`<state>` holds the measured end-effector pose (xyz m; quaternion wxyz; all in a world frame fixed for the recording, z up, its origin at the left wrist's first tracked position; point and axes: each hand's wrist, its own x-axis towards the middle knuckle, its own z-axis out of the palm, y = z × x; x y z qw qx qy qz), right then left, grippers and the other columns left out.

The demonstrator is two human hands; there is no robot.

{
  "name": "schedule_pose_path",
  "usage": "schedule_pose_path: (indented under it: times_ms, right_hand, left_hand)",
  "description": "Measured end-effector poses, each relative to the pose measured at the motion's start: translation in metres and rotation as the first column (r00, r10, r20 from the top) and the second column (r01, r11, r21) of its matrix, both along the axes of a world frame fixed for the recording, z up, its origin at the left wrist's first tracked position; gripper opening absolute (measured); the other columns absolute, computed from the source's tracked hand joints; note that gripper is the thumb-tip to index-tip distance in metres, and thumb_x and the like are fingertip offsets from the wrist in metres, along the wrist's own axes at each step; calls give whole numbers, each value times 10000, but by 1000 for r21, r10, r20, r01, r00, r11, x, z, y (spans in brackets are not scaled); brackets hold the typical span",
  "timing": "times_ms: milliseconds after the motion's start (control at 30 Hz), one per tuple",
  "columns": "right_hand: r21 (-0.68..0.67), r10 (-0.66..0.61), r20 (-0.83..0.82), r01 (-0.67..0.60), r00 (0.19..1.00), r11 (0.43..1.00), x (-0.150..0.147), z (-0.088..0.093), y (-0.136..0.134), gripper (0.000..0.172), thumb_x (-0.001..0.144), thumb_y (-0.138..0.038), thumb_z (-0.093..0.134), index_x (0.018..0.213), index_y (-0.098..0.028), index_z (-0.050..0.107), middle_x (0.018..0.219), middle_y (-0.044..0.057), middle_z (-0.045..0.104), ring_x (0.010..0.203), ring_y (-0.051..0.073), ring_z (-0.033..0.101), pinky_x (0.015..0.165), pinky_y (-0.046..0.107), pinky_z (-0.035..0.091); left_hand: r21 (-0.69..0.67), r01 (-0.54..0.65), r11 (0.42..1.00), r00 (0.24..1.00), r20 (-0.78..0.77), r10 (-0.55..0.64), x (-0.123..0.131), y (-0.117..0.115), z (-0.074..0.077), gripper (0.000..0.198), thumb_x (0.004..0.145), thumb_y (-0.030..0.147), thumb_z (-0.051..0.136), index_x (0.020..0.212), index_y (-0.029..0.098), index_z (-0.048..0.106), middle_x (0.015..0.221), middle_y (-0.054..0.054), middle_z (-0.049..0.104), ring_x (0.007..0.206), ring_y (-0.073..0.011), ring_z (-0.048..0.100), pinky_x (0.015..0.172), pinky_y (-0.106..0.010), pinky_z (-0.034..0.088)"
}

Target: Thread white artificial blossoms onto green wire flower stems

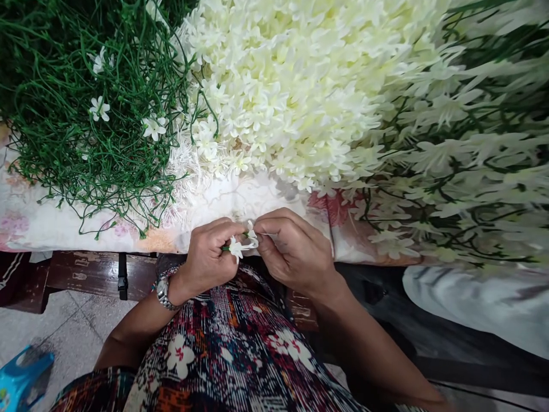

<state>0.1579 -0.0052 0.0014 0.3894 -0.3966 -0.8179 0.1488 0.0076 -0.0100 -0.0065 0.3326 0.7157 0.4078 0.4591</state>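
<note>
My left hand [210, 254] is closed round a green stem at the table's front edge, with a small white flower [235, 247] sticking out past its thumb. Close by on the right, my right hand [295, 249] pinches at a second small white blossom [251, 232] with thumb and index finger. Beyond my hands lies a big heap of cream-white flower pieces [300, 97]. A tangle of green plastic stems [98, 143] fills the back left, with a few white flowers on it.
White thin strands [182, 171] lie between the heaps. Finished-looking white flowers on green stems [463, 171] cover the right side. A floral cloth [240, 197] covers the table. A blue plastic object [26, 375] is on the floor, lower left.
</note>
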Motion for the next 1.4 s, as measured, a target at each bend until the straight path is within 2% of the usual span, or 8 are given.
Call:
schedule_pose_path:
  times_ms: [233, 567, 1033, 1167, 1267, 1400]
  right_hand:
    - [-32, -32, -72, 30, 997, 999, -3, -8, -3, 187, 740, -56, 466, 875, -186, 459, 737, 34, 519, 702, 125, 514, 592, 245, 442]
    - [-34, -87, -83, 84, 993, 996, -8, -12, -2, 128, 774, -86, 465, 857, -182, 453, 719, 20, 517, 677, 108, 510, 579, 227, 434]
    - [-22, -94, -84, 93, 992, 995, -10, -14, -1, 145, 773, -68, 454, 853, -189, 453, 710, 21, 511, 682, 116, 505, 583, 239, 442]
    - [-23, -81, -116, 79, 990, 997, -9, -14, -2, 146, 766, -61, 475, 844, -183, 468, 714, 24, 518, 684, 115, 506, 589, 241, 445]
    - [-20, -61, -161, 59, 985, 998, -8, -11, -1, 156, 754, -55, 506, 849, -177, 486, 718, 24, 525, 687, 113, 510, 595, 243, 448]
    - [59, -16, -170, 26, 985, 998, -7, -6, 1, 197, 735, -44, 532, 878, -178, 514, 750, 36, 538, 712, 123, 515, 602, 256, 459]
  left_hand:
    - [35, -25, 999, 999, -41, 27, 2, 0, -4, 288, 583, -8, 393, 766, 146, 555, 579, 24, 491, 518, -79, 439, 499, -200, 374]
    - [12, -84, 996, 993, -80, 85, 5, -2, -2, 287, 575, -3, 383, 753, 125, 570, 568, 14, 490, 510, -84, 444, 486, -206, 367]
    - [-52, -107, 993, 982, -164, 97, 8, 0, 0, 187, 558, 15, 388, 605, 140, 518, 523, 29, 408, 493, -82, 366, 472, -216, 292]
    - [-86, -56, 995, 993, -106, 47, 4, 1, 1, 229, 548, 7, 383, 648, 145, 535, 541, 31, 421, 508, -81, 374, 480, -207, 302]
    - [-134, 8, 991, 1000, -14, -10, -1, 2, 3, 229, 601, 16, 419, 726, 139, 566, 584, 19, 483, 533, -81, 423, 503, -201, 342]
    - [-237, 6, 972, 997, 77, 13, -6, 4, 8, 135, 683, 65, 475, 728, 138, 579, 600, 13, 506, 542, -77, 450, 507, -191, 362]
